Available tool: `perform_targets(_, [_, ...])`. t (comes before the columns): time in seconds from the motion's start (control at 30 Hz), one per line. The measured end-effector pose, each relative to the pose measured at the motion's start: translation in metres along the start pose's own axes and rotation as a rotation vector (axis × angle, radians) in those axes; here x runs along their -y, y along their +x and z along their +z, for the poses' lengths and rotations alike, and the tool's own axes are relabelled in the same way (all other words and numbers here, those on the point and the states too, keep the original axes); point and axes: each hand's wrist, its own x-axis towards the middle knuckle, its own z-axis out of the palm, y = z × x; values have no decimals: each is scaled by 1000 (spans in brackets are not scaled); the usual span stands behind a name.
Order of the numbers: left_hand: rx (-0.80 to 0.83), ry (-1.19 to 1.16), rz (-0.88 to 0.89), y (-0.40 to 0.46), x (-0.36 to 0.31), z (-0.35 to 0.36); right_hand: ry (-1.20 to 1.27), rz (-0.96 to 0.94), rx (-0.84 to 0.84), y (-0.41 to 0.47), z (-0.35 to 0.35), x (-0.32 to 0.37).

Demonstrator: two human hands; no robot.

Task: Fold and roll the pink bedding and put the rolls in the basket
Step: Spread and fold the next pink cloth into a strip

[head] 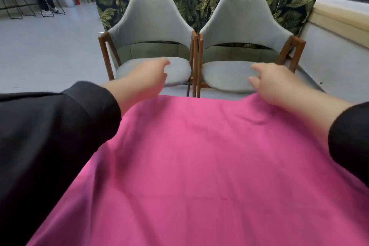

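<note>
The pink bedding (199,156) lies spread flat and fills the lower half of the view, its far edge running just below my hands. My left hand (147,78) hovers past the far left edge with fingers loosely stretched, holding nothing I can see. My right hand (275,84) has its palm on the far right edge, where the cloth bulges up slightly. Its fingers reach bare beyond the edge. Both forearms wear black sleeves. No basket is in view.
Two grey padded chairs with wooden frames (151,46) (243,46) stand side by side just beyond the bedding. Behind them runs a leaf-patterned sofa back (199,0). A person's legs and bar stools (40,0) are far left. A wall and window sill (339,20) run along the right.
</note>
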Motion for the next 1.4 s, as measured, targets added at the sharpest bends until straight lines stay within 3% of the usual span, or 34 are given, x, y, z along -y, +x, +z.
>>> perform_targets(0.1, [52, -66, 38, -39, -25, 3, 39, -102, 90, -46, 5, 12])
perform_targets(0.2, [26, -27, 64, -84, -39, 8, -116, -182, 200, -96, 9, 10])
perform_targets(0.33, [219, 9, 67, -110, -41, 27, -190, -71, 266, -126, 20, -4])
perform_targets(0.53, [223, 40, 67, -100, -36, 38, -135, -79, 306, -120, 26, -14])
perform_targets(1.2, [240, 19, 22, -23, -34, 49, -95, -151, 259, -41, 43, -25])
perform_targets(1.4, [156, -100, 159, -52, -34, 34, 174, -182, -35, -66, 31, -18])
